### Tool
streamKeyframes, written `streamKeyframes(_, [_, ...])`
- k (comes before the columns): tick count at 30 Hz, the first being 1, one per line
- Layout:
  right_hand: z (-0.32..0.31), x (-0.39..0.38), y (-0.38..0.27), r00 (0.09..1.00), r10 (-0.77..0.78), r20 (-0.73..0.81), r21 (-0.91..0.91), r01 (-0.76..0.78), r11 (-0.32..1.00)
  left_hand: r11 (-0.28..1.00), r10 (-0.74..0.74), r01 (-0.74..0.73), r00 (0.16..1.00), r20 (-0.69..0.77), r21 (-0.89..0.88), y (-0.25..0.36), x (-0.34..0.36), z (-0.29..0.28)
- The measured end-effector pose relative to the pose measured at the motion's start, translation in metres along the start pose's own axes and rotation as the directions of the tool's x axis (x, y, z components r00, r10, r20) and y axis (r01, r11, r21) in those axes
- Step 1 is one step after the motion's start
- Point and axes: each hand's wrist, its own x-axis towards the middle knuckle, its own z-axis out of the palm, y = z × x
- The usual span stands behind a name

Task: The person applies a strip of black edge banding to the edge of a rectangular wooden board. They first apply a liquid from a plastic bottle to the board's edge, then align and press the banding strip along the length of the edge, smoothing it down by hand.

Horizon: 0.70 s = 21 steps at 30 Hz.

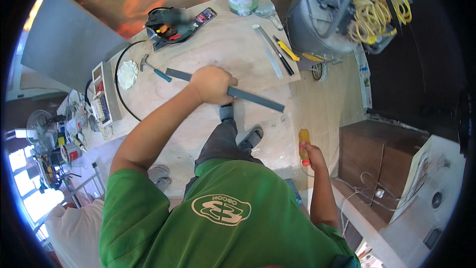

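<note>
In the head view, the left hand (213, 85) is closed around a flat strip (255, 100) partway along, so both ends jut past the fist, the left one toward a claw hammer (156, 68). The strip looks straight, narrow and dark grey. The right hand (314, 154) grips a red-capped yellow bottle (303, 138)

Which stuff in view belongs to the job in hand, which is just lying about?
Likely the job (held):
- grey strip, left hand
- yellow bottle with red cap, right hand

Likely just lying about (untouched):
- hammer
- yellow utility knife
- lidded bucket
- phone
</note>
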Motion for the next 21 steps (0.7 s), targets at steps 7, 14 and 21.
streamKeyframes(7, [0.029, 0.010, -0.149, 0.993, -0.036, 0.111, -0.127, 0.050, 0.991, 0.990, -0.053, 0.058, 0.997, 0.048, -0.126, -0.001, -0.001, 0.002])
streamKeyframes(14, [0.070, 0.017, -0.263, 0.997, -0.074, 0.032, -0.464, 0.080, 0.882, 0.967, 0.029, 0.012, 0.987, 0.156, -0.256, -0.014, 0.003, -0.013])
streamKeyframes(21, [0.136, 0.082, -0.347, 0.965, -0.106, 0.242, -0.757, 0.255, 0.602, 0.954, 0.019, 0.023, 0.990, 0.137, -0.298, -0.016, 0.013, -0.018])
